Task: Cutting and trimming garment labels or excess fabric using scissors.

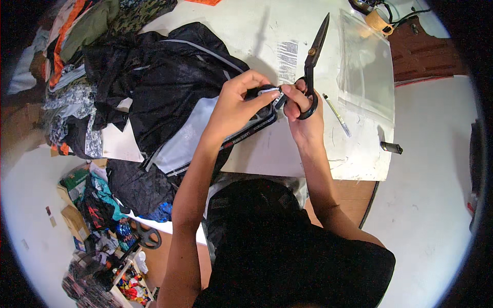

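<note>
A black jacket-like garment (149, 77) with grey piping lies bunched across the left half of the white table, its pale grey panel (187, 136) turned up. My left hand (232, 108) pinches the garment's edge between thumb and fingers. A black trim strip (249, 134) with printing runs below that grip. My right hand (309, 126) has large black scissors (319, 43) hooked on its fingers, blades together and pointing away. Its thumb and fingertip also meet at a small light piece of the edge, close to the left fingertips. What exactly lies between the fingertips is too small to make out.
To the right on the table (308, 159) are a clear plastic sheet (363, 77), a pen (337, 115) and a small black object (392, 148). A tan mug (379, 21) stands at the far right. Piled garments (72, 108) crowd the left; more cloth and boxes sit below.
</note>
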Motion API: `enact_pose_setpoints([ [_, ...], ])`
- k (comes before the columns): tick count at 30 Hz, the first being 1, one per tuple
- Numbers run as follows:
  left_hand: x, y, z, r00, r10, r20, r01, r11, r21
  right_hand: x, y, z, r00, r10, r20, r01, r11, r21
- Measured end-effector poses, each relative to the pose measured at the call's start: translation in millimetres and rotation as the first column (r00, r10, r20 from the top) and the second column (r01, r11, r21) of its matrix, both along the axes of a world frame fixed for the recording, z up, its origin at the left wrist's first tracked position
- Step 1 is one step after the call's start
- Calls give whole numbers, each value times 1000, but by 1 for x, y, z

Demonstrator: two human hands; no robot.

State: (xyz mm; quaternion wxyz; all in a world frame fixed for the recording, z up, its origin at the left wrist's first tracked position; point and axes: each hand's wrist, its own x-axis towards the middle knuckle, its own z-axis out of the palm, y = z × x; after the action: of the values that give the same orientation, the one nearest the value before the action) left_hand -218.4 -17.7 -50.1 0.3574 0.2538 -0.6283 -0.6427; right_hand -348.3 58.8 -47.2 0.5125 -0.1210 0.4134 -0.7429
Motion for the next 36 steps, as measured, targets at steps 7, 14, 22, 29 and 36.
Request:
enact_pose_setpoints([
  [7, 3, 10, 4, 998, 49, 41, -52, 996, 74, 1, 0, -2, 999, -28, -30, 28, 999, -22],
  [14, 2, 22, 7, 962, 182, 202, -130, 960, -247, 8, 3, 2, 998, -55, -31, 54, 998, -37],
  [22, -6, 35, -6, 960, 275, -47, -273, 961, 44, 14, 2, 4, 998, -61, 21, 61, 997, -42],
  [29, -1, 34, -1, 964, 255, 75, -257, 966, 19, 13, 4, 0, 998, -60, 0, 60, 998, 4],
  [36, 12, 18, 9, 977, 152, 152, -160, 986, 45, -9, 23, -5, 952, 120, -281, -74, 983, 170],
])
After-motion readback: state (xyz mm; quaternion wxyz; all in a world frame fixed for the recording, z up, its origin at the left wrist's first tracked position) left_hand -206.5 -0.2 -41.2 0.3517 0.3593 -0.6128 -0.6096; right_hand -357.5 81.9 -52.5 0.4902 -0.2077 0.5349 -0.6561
